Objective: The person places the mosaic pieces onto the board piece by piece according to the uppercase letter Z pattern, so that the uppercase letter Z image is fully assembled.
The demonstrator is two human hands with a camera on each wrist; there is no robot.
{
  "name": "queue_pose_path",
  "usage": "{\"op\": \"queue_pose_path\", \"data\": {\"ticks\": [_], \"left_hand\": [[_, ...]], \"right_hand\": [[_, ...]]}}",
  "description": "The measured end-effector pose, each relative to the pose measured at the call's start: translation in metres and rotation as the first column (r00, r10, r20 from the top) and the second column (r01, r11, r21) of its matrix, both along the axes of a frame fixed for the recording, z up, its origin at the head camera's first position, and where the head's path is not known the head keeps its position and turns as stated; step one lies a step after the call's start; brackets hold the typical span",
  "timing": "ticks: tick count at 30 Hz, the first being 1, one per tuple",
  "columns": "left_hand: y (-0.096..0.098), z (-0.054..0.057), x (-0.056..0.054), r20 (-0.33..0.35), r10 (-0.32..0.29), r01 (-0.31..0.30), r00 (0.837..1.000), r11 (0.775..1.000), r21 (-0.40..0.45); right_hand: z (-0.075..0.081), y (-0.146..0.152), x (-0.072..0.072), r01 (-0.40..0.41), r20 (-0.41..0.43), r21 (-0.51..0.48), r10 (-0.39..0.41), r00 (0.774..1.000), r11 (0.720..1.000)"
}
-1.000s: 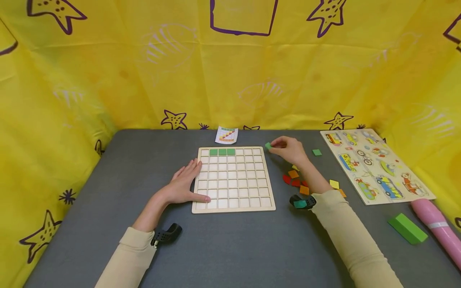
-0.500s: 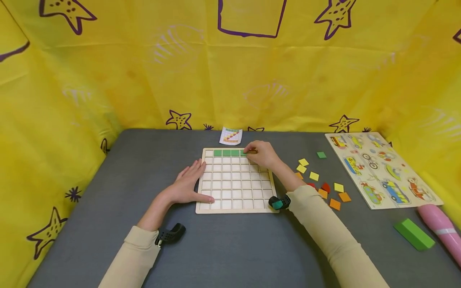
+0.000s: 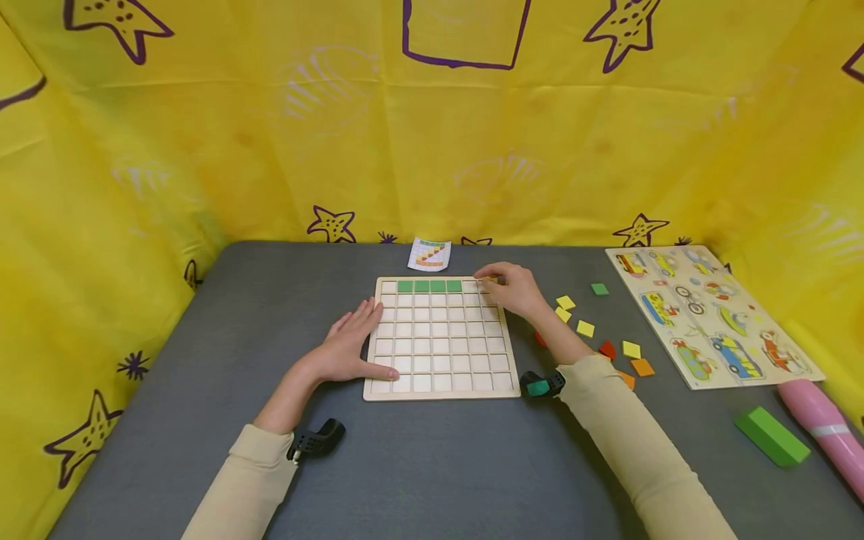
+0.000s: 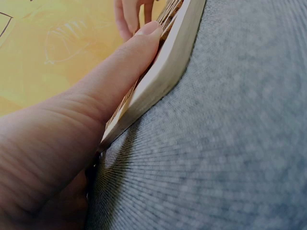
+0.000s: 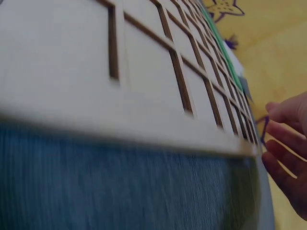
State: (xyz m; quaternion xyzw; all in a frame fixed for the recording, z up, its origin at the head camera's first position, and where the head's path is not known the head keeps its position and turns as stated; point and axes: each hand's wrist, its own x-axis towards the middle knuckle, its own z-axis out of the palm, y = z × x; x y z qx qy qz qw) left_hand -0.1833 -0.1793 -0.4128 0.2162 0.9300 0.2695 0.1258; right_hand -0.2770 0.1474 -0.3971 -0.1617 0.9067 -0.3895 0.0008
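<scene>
A pale wooden grid board [image 3: 439,346] lies on the dark table, with several green square tiles [image 3: 421,286] side by side in its top row. My left hand [image 3: 346,351] rests along the board's left edge, fingers straight, its thumb [image 4: 120,64] lying over the lower left rim. By the top right corner is my right hand [image 3: 516,290], fingers loosely bent. Nothing shows between the fingers of this right hand [image 5: 290,143] in the right wrist view. Behind the board lies a small paper card [image 3: 429,255] printed with a coloured grid pattern.
Right of the board lie loose yellow tiles [image 3: 585,328], orange tiles [image 3: 643,367], red pieces [image 3: 607,350] and one green tile [image 3: 599,289]; my right forearm covers some. Farther right are a picture puzzle board [image 3: 772,374], a green block [image 3: 772,436] and a pink stick-like object [image 3: 810,409].
My right hand brought a green tile to the top row, placed it beside the other green ones, and let go. It has since drawn back to the right. The left hand stayed put.
</scene>
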Motion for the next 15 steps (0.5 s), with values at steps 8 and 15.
{"op": "queue_pose_path", "data": {"ticks": [8, 15], "left_hand": [[-0.005, -0.002, 0.000, 0.000, 0.009, -0.009, 1.000, 1.000, -0.002], [-0.005, -0.002, 0.001, 0.007, 0.019, -0.019, 1.000, 1.000, -0.005]], "right_hand": [[0.004, 0.055, 0.002, 0.123, -0.019, 0.060, -0.122, 0.992, 0.991], [0.003, 0.109, 0.003, 0.238, -0.022, 0.169, -0.237, 0.971, 0.957]]}}
